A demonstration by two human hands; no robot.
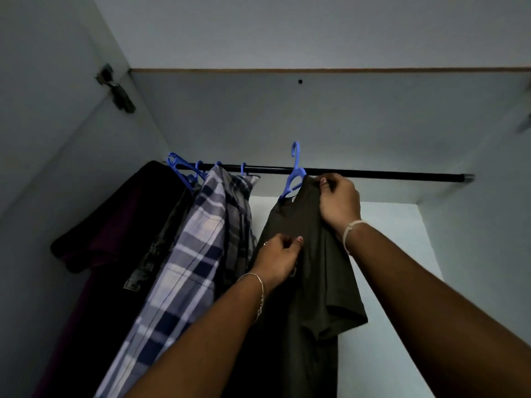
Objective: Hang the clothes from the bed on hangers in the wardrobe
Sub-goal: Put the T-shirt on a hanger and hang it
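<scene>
A dark olive T-shirt (pixel 307 277) hangs on a blue plastic hanger (pixel 294 173) in front of the black wardrobe rail (pixel 388 175). The hanger's hook stands above the rail; whether it rests on the rail I cannot tell. My right hand (pixel 339 202) grips the shirt's shoulder at the hanger's right end, just under the rail. My left hand (pixel 278 259) pinches the shirt's fabric lower down on its left side.
To the left on the rail hang a blue-and-white plaid shirt (pixel 186 268), a dark patterned garment (pixel 161 242) and a dark maroon garment (pixel 115 225) on blue hangers (pixel 181 170). A door hinge (pixel 116 89) sits on the left wall. The rail runs bare to the right.
</scene>
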